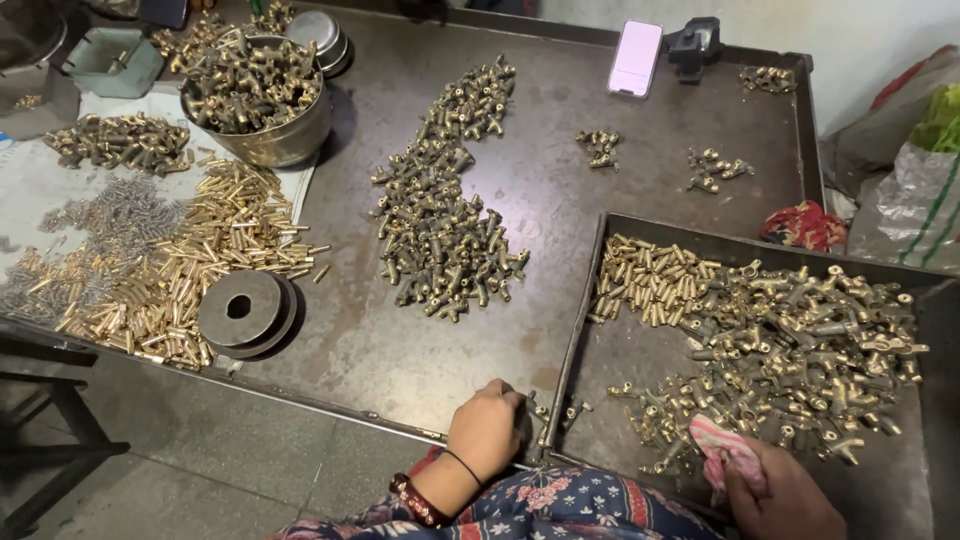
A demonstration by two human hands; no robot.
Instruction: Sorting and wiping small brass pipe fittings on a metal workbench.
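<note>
The left hand (487,428), fingers curled shut on a small brass fitting at the near-left rim of the metal tray (585,300), hides most of it. The right hand (785,495), partly cut off below, grips a pink cloth (728,447) inside the tray, beside its brass fittings heap (790,350). Beyond the tray's far rim lies open tabletop, then a pink phone (636,57).

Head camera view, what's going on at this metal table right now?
A person sits at a metal table covered with brass fittings. The left hand rests at the table's near edge, fingers curled on a few loose small fittings. The right hand holds a pink cloth at the near edge of a heap of brass fittings in a dark tray. Another long pile lies mid-table, and a metal bowl holds more.
</note>
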